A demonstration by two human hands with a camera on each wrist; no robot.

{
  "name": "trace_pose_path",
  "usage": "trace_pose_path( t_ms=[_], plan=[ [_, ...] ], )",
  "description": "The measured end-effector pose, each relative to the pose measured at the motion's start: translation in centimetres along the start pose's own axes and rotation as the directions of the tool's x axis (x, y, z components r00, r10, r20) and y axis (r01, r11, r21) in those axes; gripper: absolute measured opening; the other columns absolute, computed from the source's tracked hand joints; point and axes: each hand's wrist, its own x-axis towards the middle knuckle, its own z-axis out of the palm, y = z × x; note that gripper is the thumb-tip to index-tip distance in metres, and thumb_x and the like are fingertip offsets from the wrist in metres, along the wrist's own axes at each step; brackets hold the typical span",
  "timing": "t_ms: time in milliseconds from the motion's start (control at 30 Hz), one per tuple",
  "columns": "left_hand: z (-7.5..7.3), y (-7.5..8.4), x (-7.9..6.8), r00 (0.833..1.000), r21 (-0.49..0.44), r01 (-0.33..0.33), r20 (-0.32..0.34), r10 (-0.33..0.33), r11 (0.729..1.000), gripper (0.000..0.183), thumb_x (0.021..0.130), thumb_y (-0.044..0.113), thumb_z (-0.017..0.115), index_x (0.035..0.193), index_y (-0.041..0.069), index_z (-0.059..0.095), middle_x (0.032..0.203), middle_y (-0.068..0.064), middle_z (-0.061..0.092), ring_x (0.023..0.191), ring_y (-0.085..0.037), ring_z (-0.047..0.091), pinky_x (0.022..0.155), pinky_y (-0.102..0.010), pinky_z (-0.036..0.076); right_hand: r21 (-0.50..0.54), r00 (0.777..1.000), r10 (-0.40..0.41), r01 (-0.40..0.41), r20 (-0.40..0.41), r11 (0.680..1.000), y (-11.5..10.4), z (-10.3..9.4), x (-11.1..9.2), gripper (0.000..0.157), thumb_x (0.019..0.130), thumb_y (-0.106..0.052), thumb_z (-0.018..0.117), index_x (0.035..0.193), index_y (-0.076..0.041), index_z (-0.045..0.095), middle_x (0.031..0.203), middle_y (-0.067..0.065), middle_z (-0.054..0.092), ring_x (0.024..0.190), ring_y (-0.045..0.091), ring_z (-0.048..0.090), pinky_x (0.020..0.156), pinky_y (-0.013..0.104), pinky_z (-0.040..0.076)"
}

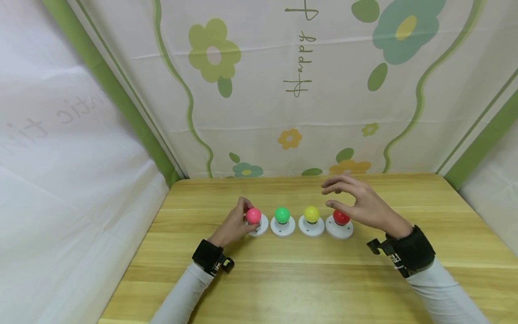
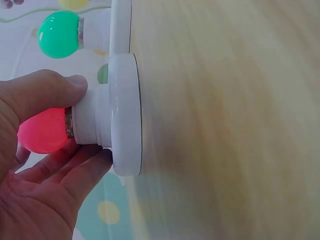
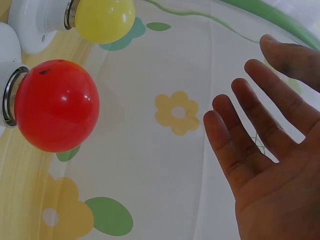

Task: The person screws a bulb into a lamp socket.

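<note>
Four coloured bulbs stand in white round sockets in a row on the wooden table: pink, green, yellow and red. My left hand grips the pink bulb at the neck of its socket, thumb on one side and fingers on the other. My right hand hovers just above the red bulb, fingers spread and holding nothing; its palm is clear of the bulb. The green bulb and yellow bulb stand untouched.
A flower-print cloth backdrop rises right behind the table's far edge. White sheets close in the left and right sides. Bare wood lies in front of the sockets, toward me.
</note>
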Motion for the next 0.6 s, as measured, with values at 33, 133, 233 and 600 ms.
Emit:
trace_pose_path(
  t_ms=[33,133,233,600],
  plan=[
    [0.0,0.0,0.0,1.000,0.001,0.006,0.004,-0.006,1.000,0.057,0.079,0.009,0.078,0.117,0.009,0.036,0.112,-0.006,0.052,0.108,-0.018,0.056,0.091,-0.032,0.052,-0.001,1.000,-0.004,0.004,-0.001,1.000,-0.3,-0.1,0.1,0.036,0.076,-0.002,0.079,0.108,-0.014,0.068,0.114,0.009,0.062,0.102,0.018,0.057,0.082,0.039,0.053],
    [0.0,0.1,0.0,1.000,0.008,0.022,0.012,-0.022,1.000,0.057,0.079,0.011,0.078,0.118,0.009,0.036,0.112,-0.007,0.053,0.109,-0.018,0.056,0.092,-0.033,0.052,-0.003,1.000,0.010,-0.010,0.006,1.000,-0.6,-0.1,0.1,0.035,0.076,-0.001,0.078,0.107,-0.014,0.067,0.115,0.009,0.062,0.103,0.017,0.057,0.082,0.040,0.053],
    [0.1,0.1,0.0,1.000,0.005,0.026,0.017,-0.026,1.000,0.063,0.080,0.016,0.079,0.124,0.006,0.036,0.116,-0.007,0.052,0.109,-0.018,0.055,0.093,-0.033,0.051,-0.016,1.000,0.020,-0.020,0.018,1.000,0.3,0.1,-0.2,0.037,0.078,-0.006,0.079,0.110,-0.019,0.066,0.116,0.004,0.061,0.105,0.013,0.056,0.084,0.036,0.053],
    [-2.5,1.5,-0.1,0.999,0.051,-0.053,-0.008,0.053,0.997,0.082,0.089,0.051,0.064,0.149,0.009,0.026,0.138,-0.013,0.046,0.129,-0.027,0.041,0.109,-0.046,0.036,-0.144,0.998,0.041,-0.034,0.043,0.989,1.9,-0.4,-1.2,0.040,0.081,-0.019,0.077,0.118,-0.021,0.063,0.124,-0.003,0.057,0.109,0.011,0.052,0.084,0.038,0.053]
  ],
)
